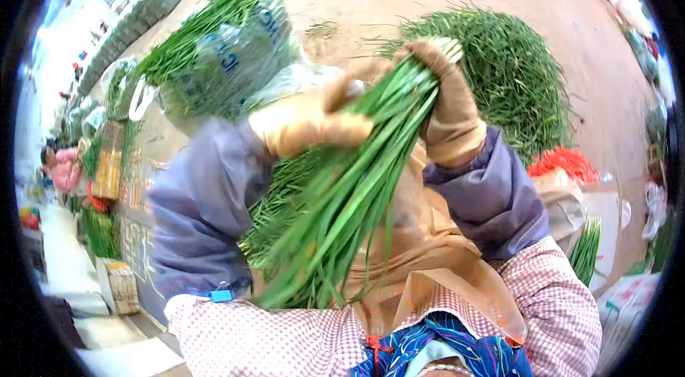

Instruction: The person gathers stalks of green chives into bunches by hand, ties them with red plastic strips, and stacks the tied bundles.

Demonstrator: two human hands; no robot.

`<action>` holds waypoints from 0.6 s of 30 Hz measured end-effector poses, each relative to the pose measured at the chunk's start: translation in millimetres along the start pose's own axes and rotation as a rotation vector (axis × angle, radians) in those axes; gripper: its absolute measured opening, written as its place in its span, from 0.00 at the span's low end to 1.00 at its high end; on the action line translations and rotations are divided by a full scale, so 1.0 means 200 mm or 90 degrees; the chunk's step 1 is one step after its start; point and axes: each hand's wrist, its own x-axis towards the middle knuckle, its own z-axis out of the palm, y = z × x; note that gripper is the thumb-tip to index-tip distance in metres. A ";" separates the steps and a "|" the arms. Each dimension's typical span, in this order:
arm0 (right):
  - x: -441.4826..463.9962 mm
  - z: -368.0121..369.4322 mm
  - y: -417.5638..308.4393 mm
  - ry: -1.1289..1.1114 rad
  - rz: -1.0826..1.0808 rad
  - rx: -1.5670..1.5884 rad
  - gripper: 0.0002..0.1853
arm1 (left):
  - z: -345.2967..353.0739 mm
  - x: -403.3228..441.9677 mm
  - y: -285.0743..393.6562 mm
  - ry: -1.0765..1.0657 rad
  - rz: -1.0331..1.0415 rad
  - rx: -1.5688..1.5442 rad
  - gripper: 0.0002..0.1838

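A bunch of garlic chives (357,177) slants across the middle, its pale stem ends at the upper right and its green leaves trailing down to the lower left. My right hand (449,102), in a brown-and-yellow glove, is closed round it just below the stem ends. Beside the leaves is my left hand (314,120), gloved alike and blurred by motion, with its fingers apart; whether it touches the leaves is unclear. More loose chives (282,198) lie below my left forearm, partly hidden. A tan apron (421,234) covers my front.
A clear plastic bag (242,56) full of chives stands at the upper left. A large heap of green leaves (499,70) lies at the upper right, with red ties (564,165) near it. Another bunch (586,252) rests at the right. A person in pink (66,170) is at the far left.
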 end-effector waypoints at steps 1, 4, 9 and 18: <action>-0.07 -0.07 0.00 0.100 -0.034 0.005 0.08 | 0.16 -0.01 -0.05 -0.053 -0.051 -0.132 0.57; -0.25 -0.29 -0.06 0.213 -0.039 -0.098 0.10 | 0.54 -0.07 -0.33 -0.136 -0.130 -0.492 0.64; -0.39 -0.50 -0.05 0.256 -0.056 -0.064 0.11 | 0.88 -0.06 -0.54 -0.074 -0.100 -0.537 0.56; -0.34 -0.65 -0.22 0.203 -0.093 -0.012 0.17 | 0.99 -0.11 -0.47 -0.034 -0.324 -0.678 0.31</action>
